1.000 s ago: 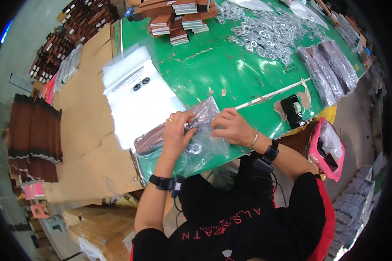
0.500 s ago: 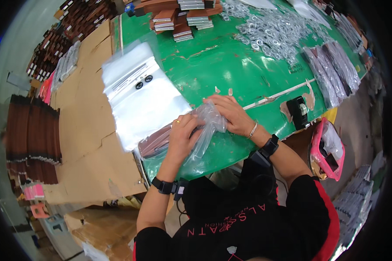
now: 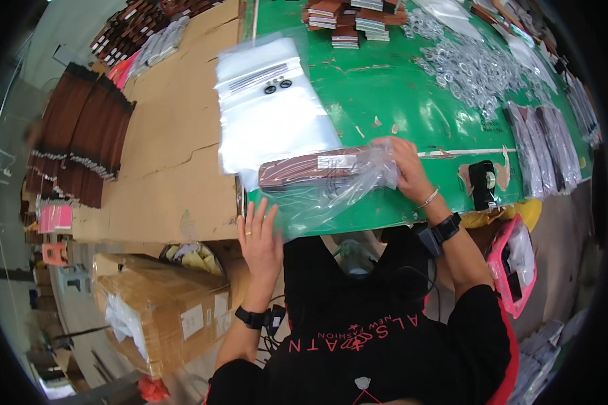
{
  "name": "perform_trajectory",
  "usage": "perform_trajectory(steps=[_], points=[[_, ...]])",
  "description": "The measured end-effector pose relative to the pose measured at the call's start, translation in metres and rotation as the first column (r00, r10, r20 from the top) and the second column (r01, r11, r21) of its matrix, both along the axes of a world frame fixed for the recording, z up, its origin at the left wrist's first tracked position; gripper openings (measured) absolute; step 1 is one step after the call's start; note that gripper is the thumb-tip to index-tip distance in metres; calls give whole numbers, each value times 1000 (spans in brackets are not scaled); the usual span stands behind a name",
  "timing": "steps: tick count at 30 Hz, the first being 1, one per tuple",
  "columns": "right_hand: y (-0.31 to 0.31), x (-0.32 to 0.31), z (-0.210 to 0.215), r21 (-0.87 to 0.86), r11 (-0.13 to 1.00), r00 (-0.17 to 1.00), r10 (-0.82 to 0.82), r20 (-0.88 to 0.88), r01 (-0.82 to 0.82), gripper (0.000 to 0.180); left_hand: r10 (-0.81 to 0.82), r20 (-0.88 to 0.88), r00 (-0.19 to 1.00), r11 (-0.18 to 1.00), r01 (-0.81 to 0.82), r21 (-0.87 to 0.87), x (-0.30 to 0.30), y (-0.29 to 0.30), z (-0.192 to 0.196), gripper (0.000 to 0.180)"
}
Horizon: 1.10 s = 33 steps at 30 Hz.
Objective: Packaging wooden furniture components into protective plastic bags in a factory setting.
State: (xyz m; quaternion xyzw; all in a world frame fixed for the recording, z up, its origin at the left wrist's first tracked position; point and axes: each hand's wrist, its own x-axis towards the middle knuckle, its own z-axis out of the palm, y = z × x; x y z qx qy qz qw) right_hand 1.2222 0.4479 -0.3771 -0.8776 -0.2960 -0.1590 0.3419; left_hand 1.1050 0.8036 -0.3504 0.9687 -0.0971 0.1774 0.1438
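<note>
A brown strap (image 3: 311, 170) lies inside a clear plastic bag (image 3: 331, 192) at the near edge of the green table (image 3: 392, 94). My right hand (image 3: 404, 169) pinches the right end of that bag. My left hand (image 3: 260, 236) is flat with fingers spread, below the bag's left corner at the table's edge, holding nothing. A stack of clear flat bags (image 3: 270, 108) with two small black rings on top lies just beyond the bagged strap.
Several metal rings (image 3: 473, 67) are heaped at the far right, with filled dark bags (image 3: 540, 148) beside them. Stacks of brown straps (image 3: 348, 20) sit at the far edge. A cardboard sheet (image 3: 175, 135) lies to the left. A cardboard box (image 3: 162, 310) stands below.
My left hand has let go of the bag and dropped to the table's edge. The bagged strap now lies level, held by my right hand alone.
</note>
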Motion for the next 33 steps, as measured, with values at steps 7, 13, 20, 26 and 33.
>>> perform_trajectory(steps=[7,13,20,26,33], points=[[-18,-28,2,15,1000,997,4,-72,-2,41,-53,61,997,696,80,-713,15,0,18,13],[-33,-23,-20,52,999,992,9,-127,-2,49,24,31,999,478,16,-878,71,-15,-9,29],[-21,-30,-3,160,986,968,-9,-249,51,49,137,70,988,774,-63,-630,111,-17,-27,29],[-16,-22,-11,81,995,995,-50,-82,56,40,171,184,968,735,-2,-678,124,-18,-44,27],[-15,-26,-16,310,945,990,-68,-121,103,25,125,27,992,702,-69,-709,135,-13,-32,29]])
